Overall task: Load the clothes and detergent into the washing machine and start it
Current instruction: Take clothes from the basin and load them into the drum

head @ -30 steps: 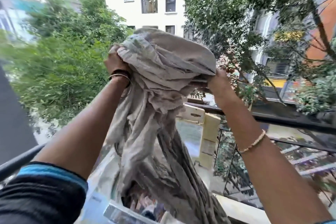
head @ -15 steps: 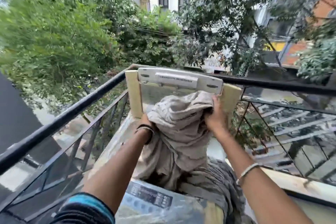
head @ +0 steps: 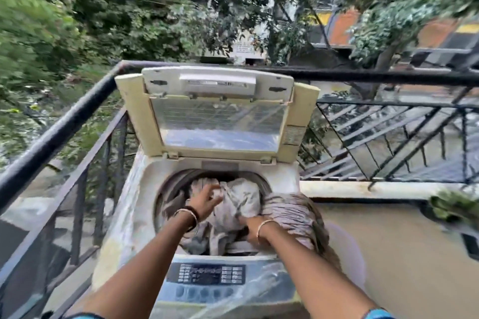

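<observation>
A top-loading washing machine stands on a balcony with its lid raised. A crumpled beige cloth fills the drum, and a striped part of it hangs over the drum's right rim. My left hand presses on the cloth in the drum with its fingers spread. My right hand is lower and to the right, with its fingers dug into a fold of the cloth. The control panel faces me at the front edge. No detergent is in view.
A black metal railing runs along the left and behind the machine. To the right, a low beige ledge runs beside the machine, and a green plant sits at its far right. Trees and buildings lie beyond.
Both hands have come down from overhead and carried the cloth into the drum. The view has tilted down onto the machine. My left hand's fingers have spread.
</observation>
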`<state>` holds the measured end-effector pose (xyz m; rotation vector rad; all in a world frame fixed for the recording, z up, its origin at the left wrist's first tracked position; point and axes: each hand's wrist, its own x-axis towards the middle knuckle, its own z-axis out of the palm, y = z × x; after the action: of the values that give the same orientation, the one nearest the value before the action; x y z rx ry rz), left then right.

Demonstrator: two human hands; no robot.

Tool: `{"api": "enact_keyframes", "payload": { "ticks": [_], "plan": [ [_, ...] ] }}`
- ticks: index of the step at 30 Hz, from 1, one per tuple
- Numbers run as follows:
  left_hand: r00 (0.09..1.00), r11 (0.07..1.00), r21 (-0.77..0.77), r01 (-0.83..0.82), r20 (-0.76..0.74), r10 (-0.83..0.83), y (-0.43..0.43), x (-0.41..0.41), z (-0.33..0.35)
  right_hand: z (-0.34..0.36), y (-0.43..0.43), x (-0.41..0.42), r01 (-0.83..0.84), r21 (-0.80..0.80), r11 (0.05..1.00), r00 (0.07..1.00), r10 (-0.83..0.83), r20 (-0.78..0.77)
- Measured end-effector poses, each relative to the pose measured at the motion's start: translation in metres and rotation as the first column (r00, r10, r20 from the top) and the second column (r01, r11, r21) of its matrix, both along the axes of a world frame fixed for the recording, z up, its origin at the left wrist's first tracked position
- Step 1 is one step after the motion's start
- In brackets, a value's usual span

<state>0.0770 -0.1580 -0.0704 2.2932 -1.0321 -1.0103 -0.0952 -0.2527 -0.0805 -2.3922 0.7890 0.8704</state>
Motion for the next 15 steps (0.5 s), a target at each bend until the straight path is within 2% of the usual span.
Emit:
{"api": "enact_keyframes", "payload": {
  "ticks": [2, 4, 6, 7, 8, 9, 11, 13, 14, 15],
  "plan": [
    [0.981, 0.961, 0.206, 0.185, 0.011, -0.192, 0.000, -0.014, -0.022, 0.012, -0.005, -0.002, 0.071, 0.004, 0.997, 0.987, -0.071, 0.145],
    [0.969, 0.886, 0.396, 0.239, -0.034, -0.246, 0.006, -0.018, -0.051, 0.028, -0.018, -0.010, 0.229, 0.017, 0.973, 0.911, -0.220, 0.348],
    [0.969, 0.857, 0.452, 0.247, -0.092, -0.230, 0.001, -0.010, -0.092, 0.043, -0.035, -0.034, 0.432, 0.055, 0.900, 0.747, -0.392, 0.537],
    [0.970, 0.839, 0.486, 0.244, -0.120, -0.213, -0.004, -0.016, -0.081, 0.048, -0.044, -0.051, 0.529, 0.071, 0.846, 0.633, -0.449, 0.631],
    [0.979, 0.848, 0.493, 0.197, -0.048, -0.199, -0.013, -0.021, -0.071, 0.051, -0.052, -0.069, 0.620, 0.090, 0.779, 0.512, -0.490, 0.705],
    [0.983, 0.890, 0.443, 0.111, 0.080, -0.162, -0.023, -0.030, -0.056, 0.052, -0.061, -0.090, 0.711, 0.097, 0.697, 0.407, -0.520, 0.751],
    [0.935, 0.952, 0.306, 0.029, 0.329, -0.134, -0.047, -0.050, -0.020, 0.035, -0.074, -0.130, 0.859, 0.072, 0.507, 0.284, -0.589, 0.756],
    [0.886, 0.985, 0.138, 0.101, 0.438, -0.153, -0.072, -0.077, 0.014, 0.013, -0.080, -0.168, 0.932, 0.006, 0.363, 0.253, -0.661, 0.706],
    [0.878, 0.991, 0.019, 0.134, 0.460, -0.128, -0.085, -0.089, 0.018, -0.001, -0.080, -0.183, 0.939, -0.039, 0.341, 0.285, -0.710, 0.644],
    [0.875, 0.984, -0.059, 0.169, 0.469, -0.122, -0.094, -0.101, 0.019, -0.020, -0.081, -0.197, 0.930, -0.056, 0.363, 0.330, -0.758, 0.562]
  ]
}}
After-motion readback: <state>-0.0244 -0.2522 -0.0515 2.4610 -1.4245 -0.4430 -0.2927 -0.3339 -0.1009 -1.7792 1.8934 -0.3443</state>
